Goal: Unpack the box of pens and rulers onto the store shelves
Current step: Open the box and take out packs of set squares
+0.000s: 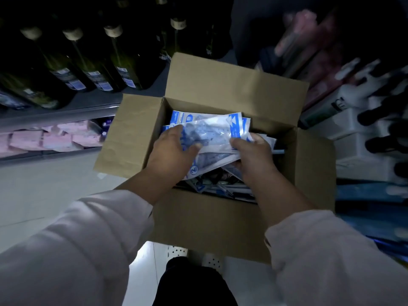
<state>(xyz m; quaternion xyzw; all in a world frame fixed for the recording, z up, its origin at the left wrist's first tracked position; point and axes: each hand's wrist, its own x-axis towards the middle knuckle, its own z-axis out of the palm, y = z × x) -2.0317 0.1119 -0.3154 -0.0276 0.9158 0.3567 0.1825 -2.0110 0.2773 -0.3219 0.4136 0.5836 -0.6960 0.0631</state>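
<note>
— Where do my hands sit?

— Both reach forward and down into the open cardboard box, your forearms bare past your pale sleeves. Your left hand is turned back-up, with its fingers curled over the left end of a sheaf of blue-and-white packets and the thumb pressed against its near edge. Your right hand has its fingers wrapped round the sheaf's right end. Both hands grip the same packets.

— And where are those packets?

— In the mouth of the box, tilted, above more packets lying loose in it. The box stands right in front of you with its flaps spread open. To your left is a shelf of dark bottles, with pink packs on the level below.

— What can't you make out?

— The print on the packets is too blurred to read, so I cannot tell pens from rulers. Your hands cover the middle of the box's contents. The goods on your right are smeared: white shapes with dark handles, and something pink above them. What the box rests on is hidden beneath it. Only a pale perforated panel shows at its near edge, beside your dark trouser leg.
</note>
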